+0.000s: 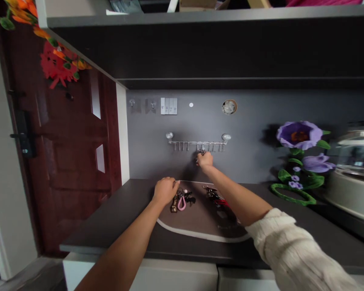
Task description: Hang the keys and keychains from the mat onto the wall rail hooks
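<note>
My right hand [204, 160] is raised to the metal hook rail [197, 142] on the grey wall, its fingers closed around a small key ring at one of the middle hooks. My left hand [165, 190] rests curled on the brown mat [197, 226] on the dark counter, pinching a bunch of keys with a pink loop [181, 201]. Another bunch of keys with a red tag [216, 196] lies on the mat under my right forearm.
A dark red door [69, 161] stands at the left with paper flowers above it. Purple felt flowers [300, 161] and a lidded pot [356, 169] sit at the right of the counter [103, 230]. A dark overhead shelf [218, 48] hangs above; wall switches [169, 106] are above the rail.
</note>
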A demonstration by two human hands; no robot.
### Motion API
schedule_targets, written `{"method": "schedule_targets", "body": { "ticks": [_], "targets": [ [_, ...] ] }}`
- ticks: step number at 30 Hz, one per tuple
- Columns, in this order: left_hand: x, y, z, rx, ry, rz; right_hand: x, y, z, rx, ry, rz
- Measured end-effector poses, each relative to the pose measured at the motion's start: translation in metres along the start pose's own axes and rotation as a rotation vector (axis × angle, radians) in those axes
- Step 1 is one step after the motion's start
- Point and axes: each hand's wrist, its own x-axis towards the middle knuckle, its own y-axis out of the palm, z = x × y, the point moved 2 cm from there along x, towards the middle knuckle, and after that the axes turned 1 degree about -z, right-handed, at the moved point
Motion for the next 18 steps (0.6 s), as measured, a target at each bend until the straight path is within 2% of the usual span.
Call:
{"method": "schedule_targets", "body": {
  "ticks": [1, 3, 8, 10, 12, 15, 18],
  "targets": [
    [0.000, 0.000, 0.000, -0.006, -0.007, 0.004, -0.001, -0.004, 0.003, 0.060, 0.065, -0.025],
    [0.000, 0.000, 0.000, -0.021, -0.014, 0.018, -0.001, -0.014, 0.013, 0.193, 0.099, -0.038],
    [0.001, 0.002, 0.002, -0.050, 0.012, 0.031, -0.005, -0.037, 0.042, 0.309, -0.010, -0.038],
    [0.001, 0.003, 0.003, -0.057, 0.021, 0.032, -0.011, -0.043, 0.046, 0.273, -0.087, 0.061],
    [0.001, 0.005, 0.005, -0.062, 0.025, 0.028, -0.024, -0.045, 0.041, 0.207, -0.127, 0.221],
    [0.003, 0.007, 0.008, -0.084, 0.033, -0.002, -0.050, -0.044, 0.021, 0.092, -0.130, 0.482],
    [0.004, 0.009, 0.011, -0.142, 0.043, -0.042, -0.073, -0.044, -0.003, -0.017, -0.158, 0.627]
  ]
}}
